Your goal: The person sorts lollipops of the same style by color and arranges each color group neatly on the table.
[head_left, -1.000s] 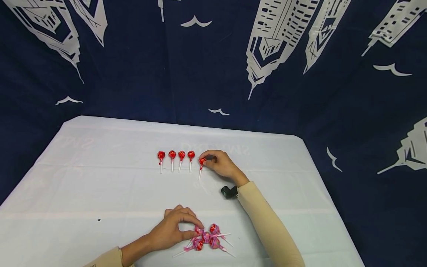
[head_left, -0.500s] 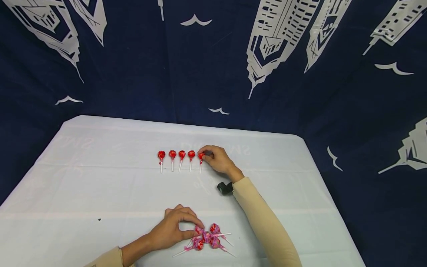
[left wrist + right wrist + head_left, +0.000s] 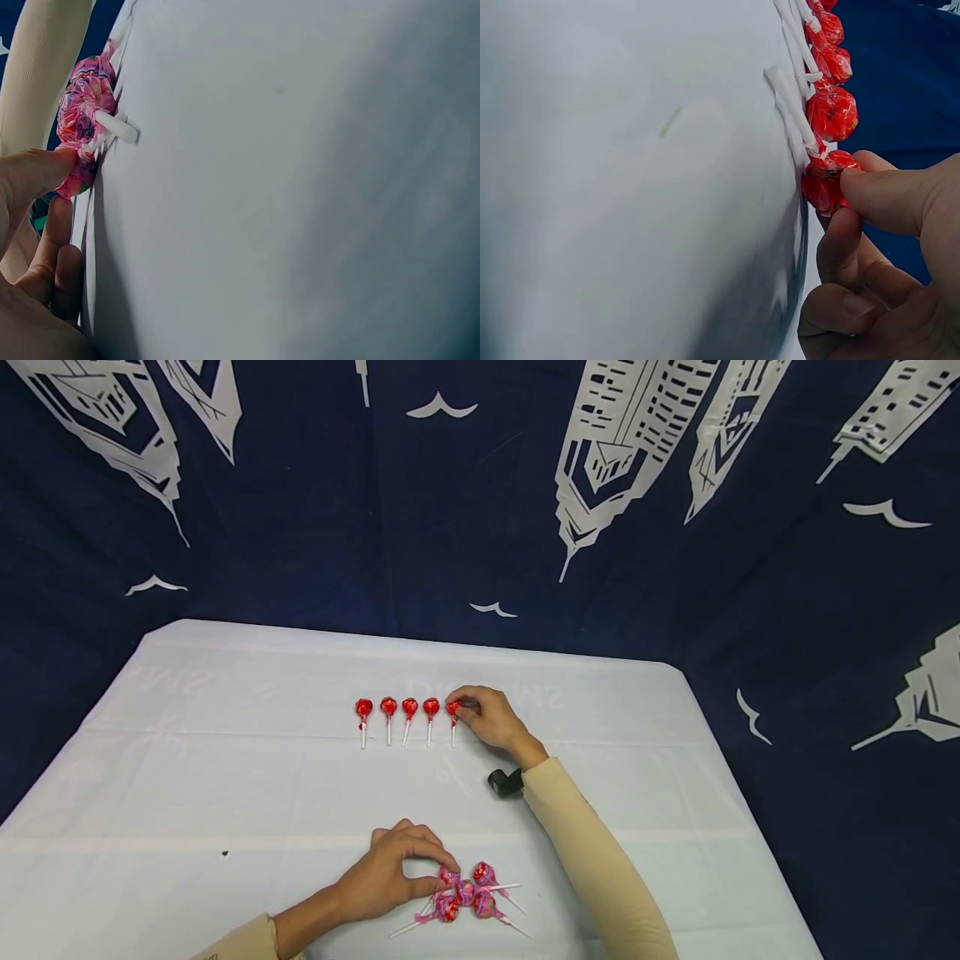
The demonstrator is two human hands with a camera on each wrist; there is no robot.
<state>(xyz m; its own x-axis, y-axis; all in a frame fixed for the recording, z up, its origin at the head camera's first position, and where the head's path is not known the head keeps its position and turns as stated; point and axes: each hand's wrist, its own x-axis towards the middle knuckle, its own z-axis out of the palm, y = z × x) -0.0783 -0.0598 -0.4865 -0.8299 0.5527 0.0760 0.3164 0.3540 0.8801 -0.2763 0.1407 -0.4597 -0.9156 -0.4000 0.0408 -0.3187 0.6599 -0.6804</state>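
My right hand (image 3: 491,718) pinches the head of a red-wrapped lollipop (image 3: 826,184) between thumb and fingers. That lollipop lies at the right end of a row of several red lollipops (image 3: 409,707), all with white sticks pointing toward me. Nearer to me, my left hand (image 3: 392,870) pinches a pink-wrapped lollipop (image 3: 79,176) at the left of a small cluster. The other pink lollipops (image 3: 485,904) in the cluster lie with heads together and sticks pointing various ways. Fingers partly cover both pinched heads.
A white cloth covers the table (image 3: 300,793). Under the right wrist sits a black device (image 3: 506,783). A small dark speck (image 3: 224,853) lies on the cloth at left. Behind the table hangs a navy curtain (image 3: 315,527) with white building prints.
My right hand has moved a little away from me and left, bringing its red lollipop level with the row and straighter. My left hand and the pink cluster have stayed put.
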